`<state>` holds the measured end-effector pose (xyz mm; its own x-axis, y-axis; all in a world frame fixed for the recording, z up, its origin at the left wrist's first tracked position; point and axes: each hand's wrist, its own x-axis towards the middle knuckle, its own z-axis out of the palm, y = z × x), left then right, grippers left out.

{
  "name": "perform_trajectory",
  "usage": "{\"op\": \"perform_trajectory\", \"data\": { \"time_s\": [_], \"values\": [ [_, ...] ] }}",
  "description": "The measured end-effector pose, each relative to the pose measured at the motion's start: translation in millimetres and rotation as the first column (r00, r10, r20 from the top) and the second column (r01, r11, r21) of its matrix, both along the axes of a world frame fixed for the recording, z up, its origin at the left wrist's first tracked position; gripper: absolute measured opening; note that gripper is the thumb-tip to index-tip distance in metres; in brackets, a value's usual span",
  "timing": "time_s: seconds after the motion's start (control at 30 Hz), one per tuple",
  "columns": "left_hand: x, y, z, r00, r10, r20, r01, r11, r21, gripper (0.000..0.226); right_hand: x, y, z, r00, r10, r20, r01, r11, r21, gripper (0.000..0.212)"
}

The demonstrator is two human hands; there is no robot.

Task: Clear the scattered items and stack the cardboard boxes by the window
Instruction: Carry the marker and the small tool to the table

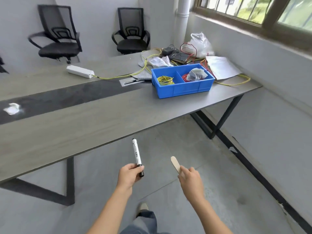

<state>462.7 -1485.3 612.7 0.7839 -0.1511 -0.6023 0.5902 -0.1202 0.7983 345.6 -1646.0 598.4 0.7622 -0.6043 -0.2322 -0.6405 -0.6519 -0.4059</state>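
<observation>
My left hand point(129, 174) grips a white marker with black ends point(137, 156), held upright in front of the table's near edge. My right hand point(190, 179) pinches a flat wooden stick point(175, 163) that points up and to the left. Both hands hover above the floor, apart from the grey table point(84, 125). A blue two-compartment bin point(184, 87) stands on the table's right end, with yellow wire point(165, 80) in its left half and red wire with a crumpled bag point(195, 74) in its right. No cardboard box is in view.
Behind the bin lie tangled wires, an adapter point(168, 51), a plastic bag point(200, 44) and a white sheet point(221, 67). A white strip-shaped unit point(79, 71) and a crumpled tissue point(12, 108) lie further left. Two black chairs point(58, 36) stand beyond; the window point(263, 9) is upper right.
</observation>
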Motion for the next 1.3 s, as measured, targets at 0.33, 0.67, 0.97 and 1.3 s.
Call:
{"op": "perform_trajectory", "data": {
  "time_s": [0.33,0.67,0.97,1.3],
  "values": [
    [133,-35,0,0.984,0.143,0.102,-0.152,0.984,0.088,0.014,145,-54,1,0.989,0.130,-0.066,-0.133,0.990,-0.040,0.026],
    [229,-93,-11,0.954,0.242,0.175,-0.288,0.900,0.327,0.024,309,-133,17,0.955,0.296,0.016,-0.296,0.954,0.036,0.021],
    [269,-139,-21,0.979,0.108,0.173,-0.197,0.726,0.659,0.031,396,-138,11,0.844,0.519,-0.135,-0.510,0.854,0.100,0.020],
    [277,-138,-27,0.994,0.067,0.086,-0.109,0.552,0.827,0.013,428,-126,-13,0.749,0.641,-0.168,-0.651,0.759,-0.004,0.023]
  ]
}}
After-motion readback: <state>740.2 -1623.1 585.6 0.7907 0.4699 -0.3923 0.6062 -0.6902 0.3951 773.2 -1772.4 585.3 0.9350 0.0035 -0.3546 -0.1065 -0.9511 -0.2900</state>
